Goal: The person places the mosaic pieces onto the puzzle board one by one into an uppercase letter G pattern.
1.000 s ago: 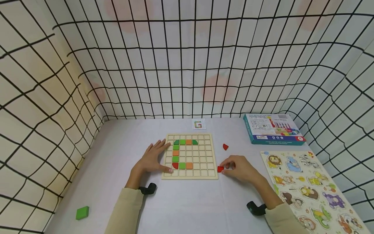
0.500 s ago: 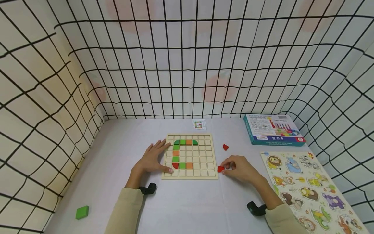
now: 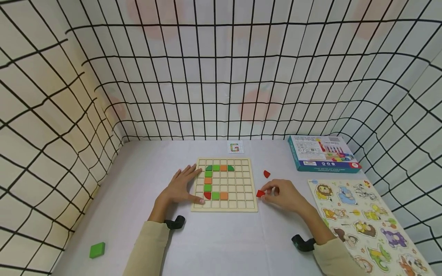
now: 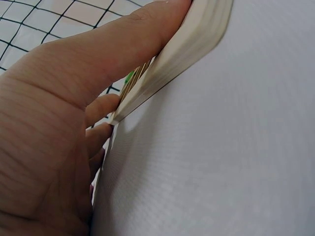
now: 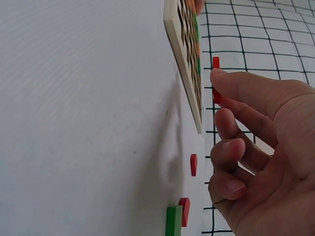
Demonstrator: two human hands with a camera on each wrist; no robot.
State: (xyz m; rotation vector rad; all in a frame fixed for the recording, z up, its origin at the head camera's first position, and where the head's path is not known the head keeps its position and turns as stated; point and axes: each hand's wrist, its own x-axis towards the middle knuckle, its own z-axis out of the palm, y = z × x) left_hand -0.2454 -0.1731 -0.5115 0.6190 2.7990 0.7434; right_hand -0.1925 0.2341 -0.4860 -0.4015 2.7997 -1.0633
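Observation:
A pale wooden grid board lies on the white table, with green, orange and red tiles set in its cells in a C-like shape. My left hand rests spread on the board's left side, its thumb on the lower left corner. Just off the board's right edge, my right hand pinches a red tile between thumb and fingertips. In the right wrist view this tile is held clear of the table, while the other fingers curl loosely. A red quarter-round piece lies beyond that hand.
A small card with a coloured G stands behind the board. A green block lies at the lower left. To the right are a teal box and an animal picture board. Black netting surrounds the table.
My right hand has risen slightly with the red tile, which has moved a little toward the back of the table. The left hand and the board have not moved.

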